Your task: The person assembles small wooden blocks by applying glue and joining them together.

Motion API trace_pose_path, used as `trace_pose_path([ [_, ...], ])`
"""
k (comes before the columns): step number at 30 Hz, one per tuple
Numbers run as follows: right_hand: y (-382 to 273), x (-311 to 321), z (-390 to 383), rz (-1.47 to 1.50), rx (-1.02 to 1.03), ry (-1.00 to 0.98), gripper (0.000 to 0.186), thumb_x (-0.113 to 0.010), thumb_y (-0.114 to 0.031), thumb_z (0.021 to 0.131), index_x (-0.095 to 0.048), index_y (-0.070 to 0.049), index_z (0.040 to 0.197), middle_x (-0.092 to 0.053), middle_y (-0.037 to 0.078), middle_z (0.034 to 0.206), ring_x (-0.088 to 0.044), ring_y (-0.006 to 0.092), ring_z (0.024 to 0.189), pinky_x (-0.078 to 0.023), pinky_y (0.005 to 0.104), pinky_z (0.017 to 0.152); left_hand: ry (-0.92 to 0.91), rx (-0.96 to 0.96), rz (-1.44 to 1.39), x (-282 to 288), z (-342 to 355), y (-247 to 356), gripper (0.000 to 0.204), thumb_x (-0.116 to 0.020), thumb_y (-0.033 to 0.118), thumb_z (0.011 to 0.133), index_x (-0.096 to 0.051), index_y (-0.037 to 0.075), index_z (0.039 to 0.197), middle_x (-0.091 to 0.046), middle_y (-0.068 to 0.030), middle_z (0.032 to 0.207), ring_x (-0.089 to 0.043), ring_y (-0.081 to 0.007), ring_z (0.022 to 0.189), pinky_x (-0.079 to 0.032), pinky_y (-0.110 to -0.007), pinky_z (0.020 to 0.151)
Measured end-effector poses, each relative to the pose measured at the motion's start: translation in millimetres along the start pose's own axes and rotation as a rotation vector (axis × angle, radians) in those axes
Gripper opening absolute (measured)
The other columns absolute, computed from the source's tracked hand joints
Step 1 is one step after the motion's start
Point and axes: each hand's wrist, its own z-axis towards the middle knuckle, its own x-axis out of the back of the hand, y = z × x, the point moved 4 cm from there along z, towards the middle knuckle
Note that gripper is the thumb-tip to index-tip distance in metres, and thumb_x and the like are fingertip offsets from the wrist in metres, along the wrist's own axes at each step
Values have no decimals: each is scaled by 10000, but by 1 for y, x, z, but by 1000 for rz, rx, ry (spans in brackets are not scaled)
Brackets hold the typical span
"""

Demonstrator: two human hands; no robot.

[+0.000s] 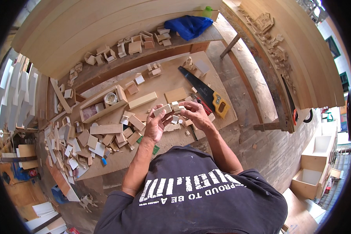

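Note:
Over the wooden work board, my left hand grips a small flat wooden block between thumb and fingers. Close beside it, my right hand pinches a small piece made of wooden blocks. The two pieces are very near each other; whether they touch I cannot tell. Just beyond my hands lie a long pale wooden block and a flat wooden board piece. To their right rests a handsaw with a yellow handle. Red-handled pliers-like tools, partly hidden, lie near my right hand.
A heap of wood offcuts spreads at the left. Behind it stands an open wooden box holding a round tub. Several small block assemblies line the back ledge beside a blue plastic bag. A wooden bench stands at right.

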Motion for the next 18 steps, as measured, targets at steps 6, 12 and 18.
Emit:
trace_pose_path([
  [6, 12, 5, 1, 82, -5, 42, 433, -757, -241, 882, -645, 18, 1211, -697, 89, 1055, -627, 122, 931, -513, 273, 820, 2, 25, -19, 3, 5, -8, 339, -669, 91, 928, -506, 102, 1226, -653, -124, 1180, -659, -278, 1126, -566, -405, 906],
  [12, 19, 13, 0, 177, -50, 36, 422, -757, -225, 888, -639, 13, 1216, -692, 97, 1075, -637, 129, 946, -520, 270, 833, 4, 27, -15, -3, 7, -11, 353, -672, 84, 926, -505, 96, 1236, -651, -122, 1187, -657, -276, 1127, -561, -403, 916],
  [18, 16, 14, 1, 245, -56, 33, 408, -752, -178, 887, -633, 34, 1215, -688, 113, 1090, -649, 148, 980, -528, 294, 879, 0, 22, -15, -9, 8, -11, 330, -647, 88, 939, -491, 91, 1229, -667, -110, 1154, -687, -263, 1075, -599, -379, 880],
])
